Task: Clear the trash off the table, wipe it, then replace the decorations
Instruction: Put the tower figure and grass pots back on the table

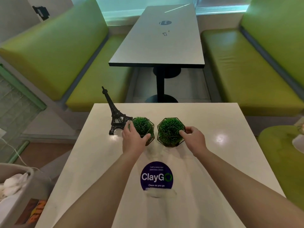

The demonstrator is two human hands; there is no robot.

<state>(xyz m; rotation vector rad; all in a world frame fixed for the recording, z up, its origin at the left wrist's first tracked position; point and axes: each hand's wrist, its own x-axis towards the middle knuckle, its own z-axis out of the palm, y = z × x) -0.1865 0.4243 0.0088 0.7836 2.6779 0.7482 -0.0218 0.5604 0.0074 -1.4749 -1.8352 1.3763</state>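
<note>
Since both small green faux-grass balls sit in thin black wire geometric frames, I judge them light and stiff but easy to tip, best taken low by the frame's sides. My left hand (134, 139) curls round the left grass ball (142, 127), thumb at its front. My right hand (192, 137) pinches the right grass ball (170, 131) at its edge. Both stand mid-way across the glossy white table (213, 162), just right of the black metal Eiffel Tower model (115, 115).

On your table (213, 162), the tower (115, 116) stands near the left edge, two plants (142, 127) (170, 131) beside it toward the middle.
</note>
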